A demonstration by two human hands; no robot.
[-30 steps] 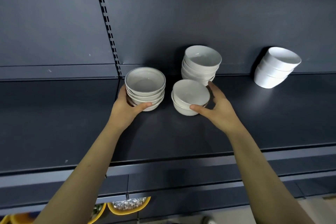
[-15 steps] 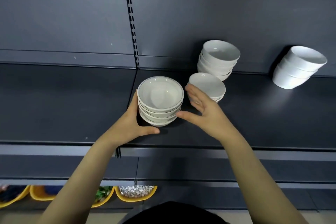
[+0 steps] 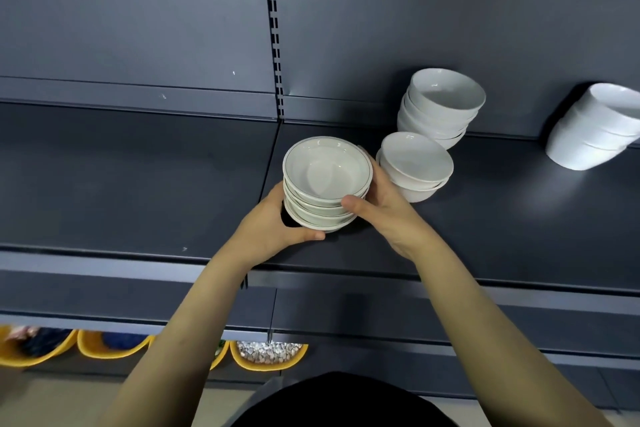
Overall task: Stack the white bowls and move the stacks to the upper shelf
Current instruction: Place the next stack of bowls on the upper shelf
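Stack [image 3: 327,177] now in right hand [image 3: 389,215] too

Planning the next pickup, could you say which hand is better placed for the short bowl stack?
Probably right: the right hand sits beside the short stack; the left hand holds the far side of the rimmed stack.

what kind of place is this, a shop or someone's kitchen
Probably a shop or stockroom rather than a home kitchen: dark metal shelving hung on a slotted upright, several stacks of white bowls set out on it, and yellow bins of loose goods below.
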